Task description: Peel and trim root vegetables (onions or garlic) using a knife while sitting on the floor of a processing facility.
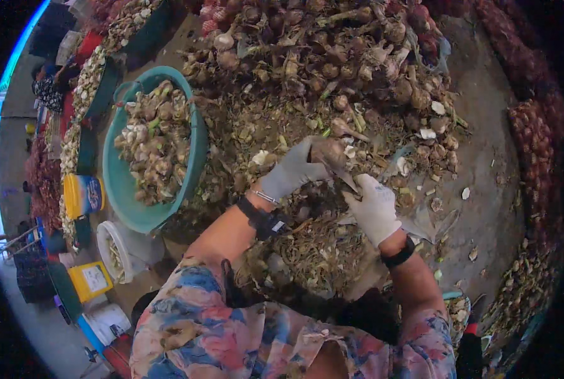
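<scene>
In the head view my left hand (297, 171), in a grey glove, is closed around a large garlic bulb (328, 150) whose stem points down to the right. Close by on the right, my right hand (374, 203), in a white glove, has its fingertips at the end of that stem; whether it holds a tool is hidden. Beyond both hands lies a large heap of garlic bulbs with dried stems (329, 61). Loose skins and cut stems (319, 251) cover the ground under my forearms.
A green tub (109, 156) of garlic stands at left. Near it are a white bucket (105, 251) and yellow buckets (69, 196). Filled mesh sacks (537, 170) line the right side. Another person (50, 92) is at the far upper left.
</scene>
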A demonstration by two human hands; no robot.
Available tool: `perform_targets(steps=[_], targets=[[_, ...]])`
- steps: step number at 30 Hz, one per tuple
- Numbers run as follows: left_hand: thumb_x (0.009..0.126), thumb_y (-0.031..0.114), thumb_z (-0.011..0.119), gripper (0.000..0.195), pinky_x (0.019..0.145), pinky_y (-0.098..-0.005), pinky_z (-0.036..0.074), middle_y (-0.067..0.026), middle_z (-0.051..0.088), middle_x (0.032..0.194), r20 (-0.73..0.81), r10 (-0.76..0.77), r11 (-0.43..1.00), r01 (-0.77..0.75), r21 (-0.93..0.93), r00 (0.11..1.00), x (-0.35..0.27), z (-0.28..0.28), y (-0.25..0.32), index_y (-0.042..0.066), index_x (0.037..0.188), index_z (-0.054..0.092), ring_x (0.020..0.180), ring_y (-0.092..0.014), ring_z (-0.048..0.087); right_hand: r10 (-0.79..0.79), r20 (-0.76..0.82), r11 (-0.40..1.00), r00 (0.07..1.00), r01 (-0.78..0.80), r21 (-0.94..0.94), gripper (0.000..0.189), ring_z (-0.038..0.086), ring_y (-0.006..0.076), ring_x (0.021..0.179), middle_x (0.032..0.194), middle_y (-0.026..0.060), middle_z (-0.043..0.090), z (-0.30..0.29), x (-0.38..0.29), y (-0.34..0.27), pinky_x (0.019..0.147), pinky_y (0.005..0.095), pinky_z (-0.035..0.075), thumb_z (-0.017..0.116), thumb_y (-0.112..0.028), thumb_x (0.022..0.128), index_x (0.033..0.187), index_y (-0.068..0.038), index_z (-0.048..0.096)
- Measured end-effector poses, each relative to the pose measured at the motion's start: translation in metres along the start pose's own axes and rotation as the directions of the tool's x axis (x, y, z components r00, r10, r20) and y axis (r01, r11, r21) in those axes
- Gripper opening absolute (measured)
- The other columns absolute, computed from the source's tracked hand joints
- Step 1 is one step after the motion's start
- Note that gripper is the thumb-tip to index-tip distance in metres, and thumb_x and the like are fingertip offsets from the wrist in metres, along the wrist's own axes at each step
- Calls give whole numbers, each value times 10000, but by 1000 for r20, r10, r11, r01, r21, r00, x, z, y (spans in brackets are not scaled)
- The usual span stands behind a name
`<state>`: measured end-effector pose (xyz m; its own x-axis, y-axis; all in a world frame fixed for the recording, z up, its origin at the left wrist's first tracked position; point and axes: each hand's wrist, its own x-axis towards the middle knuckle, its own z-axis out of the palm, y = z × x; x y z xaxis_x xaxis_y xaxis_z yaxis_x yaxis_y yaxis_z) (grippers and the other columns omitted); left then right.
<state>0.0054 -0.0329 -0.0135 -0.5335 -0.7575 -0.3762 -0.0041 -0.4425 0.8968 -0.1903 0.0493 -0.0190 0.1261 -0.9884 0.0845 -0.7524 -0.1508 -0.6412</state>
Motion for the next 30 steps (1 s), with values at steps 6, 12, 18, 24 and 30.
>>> perform_targets(steps=[6, 12, 18, 24, 30], targets=[[772, 62, 692, 402, 864, -315, 484, -63, 641, 1082, -72, 188, 978, -194, -82, 979, -20, 9, 0, 36, 1144, 543, 945, -126, 598, -111, 60, 985, 992, 118, -126, 276, 604, 335, 728, 801, 117, 596, -15, -5, -6, 616, 444, 469, 684, -176, 701, 893, -84, 507], [703, 88, 742, 426, 798, -281, 484, -56, 658, 968, -180, 183, 967, -144, 209, 966, -39, 19, 1, 35, 1089, 569, 866, -121, 622, -3, 26, 1000, 1000, 4, -24, 251, 578, 396, 782, 804, 178, 581, -8, -9, -2, 651, 466, 449, 661, -127, 661, 854, -51, 519], [546, 342, 850, 808, 840, -347, 473, -124, 599, 1068, 382, 299, 651, -479, 588, 875, -110, 82, 92, 31, 1201, 493, 979, -247, 602, 293, 392, 944, 872, -199, -264, 277, 639, 378, 818, 833, 200, 650, 12, -10, 24, 745, 482, 505, 577, -261, 817, 984, -45, 540], [539, 232, 837, 890, 983, -386, 398, -185, 504, 1248, 79, 470, 800, -462, 383, 879, -104, 70, 74, 23, 1303, 429, 1142, -328, 517, 230, 265, 706, 936, -348, 617, 366, 653, 268, 765, 870, 147, 661, -35, 9, -15, 659, 354, 493, 624, -349, 853, 1045, -38, 599], [685, 212, 742, 766, 1002, -369, 386, -206, 465, 1287, -47, 604, 572, -392, 720, 796, -91, 65, 62, -14, 1331, 397, 1180, -297, 493, 279, 250, 323, 927, -336, 885, 373, 585, 107, 731, 903, 40, 626, -73, 0, -56, 678, 276, 487, 592, -348, 905, 1067, -13, 571]])
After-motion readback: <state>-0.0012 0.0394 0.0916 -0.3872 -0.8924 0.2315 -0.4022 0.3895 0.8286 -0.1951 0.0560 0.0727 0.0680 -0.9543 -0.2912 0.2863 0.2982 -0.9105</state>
